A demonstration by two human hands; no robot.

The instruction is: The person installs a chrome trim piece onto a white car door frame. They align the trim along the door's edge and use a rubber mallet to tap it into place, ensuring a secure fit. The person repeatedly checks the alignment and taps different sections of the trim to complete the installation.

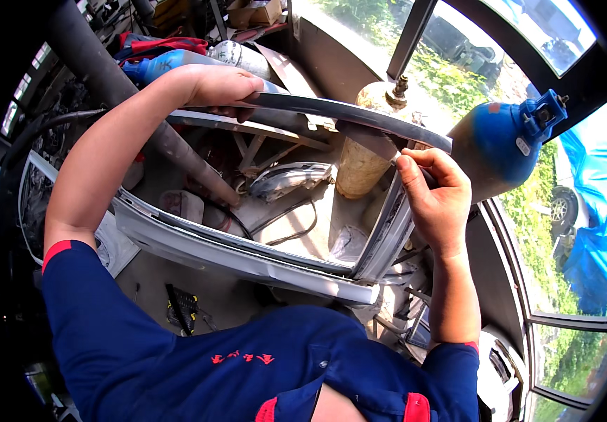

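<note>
A long, curved dark trim strip runs along the top of a white car door's window frame. My left hand is wrapped over the strip's left end, its fingertips curled underneath and mostly hidden. Below the strip's right part hangs a thin, dark, flat piece, its kind unclear. My right hand pinches the corner of that piece between thumb and forefinger, close to the frame's right upright.
Behind the door stand a yellowed gas cylinder and a blue one at right. A headlamp lies on the floor beyond the frame. A thick grey pole slants at left. Large windows line the right side.
</note>
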